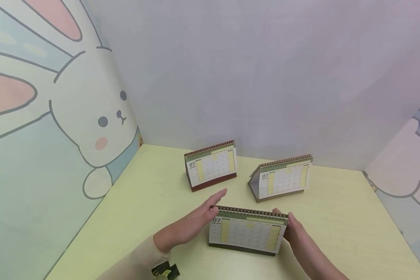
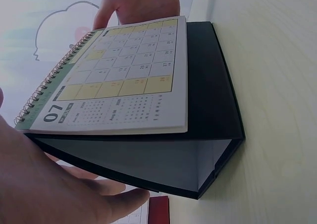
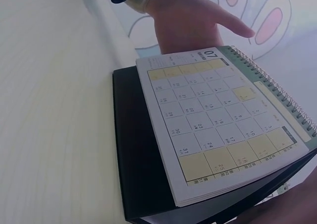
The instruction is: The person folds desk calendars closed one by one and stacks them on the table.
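Black-based calendar (image 1: pixel 248 232) upright between left hand (image 1: pixel 195 222), fingers straight, and right hand (image 1: pixel 295 230), grip unclear. Standing beyond hands: red-based calendar (image 1: pixel 213 167), grey-brown-based calendar (image 1: pixel 286 180). All three seemingly set up; hands not yet away.

Booth-like space, kind unclear
The counter (image 1: pixel 143 186) is bounded at its far edge by a plain wall (image 1: pixel 252 77), left by rabbit artwork (image 1: pixel 87 105).

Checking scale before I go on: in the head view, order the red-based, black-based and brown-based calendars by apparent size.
1. Black-based calendar, nearest the camera.
2. Red-based calendar and brown-based calendar: too alike to rank.
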{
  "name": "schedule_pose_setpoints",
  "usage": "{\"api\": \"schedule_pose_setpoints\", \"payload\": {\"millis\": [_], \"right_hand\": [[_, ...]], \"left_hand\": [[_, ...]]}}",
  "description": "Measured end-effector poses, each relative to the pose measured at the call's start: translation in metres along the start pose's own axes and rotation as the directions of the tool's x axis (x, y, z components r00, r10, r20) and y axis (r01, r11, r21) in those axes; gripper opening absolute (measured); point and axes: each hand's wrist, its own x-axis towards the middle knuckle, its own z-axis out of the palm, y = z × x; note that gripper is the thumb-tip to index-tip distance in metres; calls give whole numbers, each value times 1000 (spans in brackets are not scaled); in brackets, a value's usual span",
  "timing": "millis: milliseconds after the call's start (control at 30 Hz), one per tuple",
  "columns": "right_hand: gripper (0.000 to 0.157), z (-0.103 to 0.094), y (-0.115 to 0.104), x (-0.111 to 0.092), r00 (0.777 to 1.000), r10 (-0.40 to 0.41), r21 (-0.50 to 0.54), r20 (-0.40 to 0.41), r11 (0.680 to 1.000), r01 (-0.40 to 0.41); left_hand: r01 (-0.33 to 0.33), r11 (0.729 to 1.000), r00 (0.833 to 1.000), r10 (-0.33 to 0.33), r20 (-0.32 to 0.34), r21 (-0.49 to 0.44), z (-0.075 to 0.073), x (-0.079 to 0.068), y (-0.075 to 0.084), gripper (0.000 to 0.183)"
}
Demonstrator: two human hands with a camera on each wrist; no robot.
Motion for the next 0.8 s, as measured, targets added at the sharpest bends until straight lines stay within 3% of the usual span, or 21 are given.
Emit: {"api": "schedule_pose_setpoints", "payload": {"millis": [567,800], "right_hand": [[83,-2,-4,3,997,-27,43,74,999,23],[70,-3,0,5,986,-154,62,70,987,150]], "left_hand": [[15,1000,1000,-15,3,-17,1,0,-1,61],[-16,1000,1000,16,-8,-17,0,0,0,60]]}}
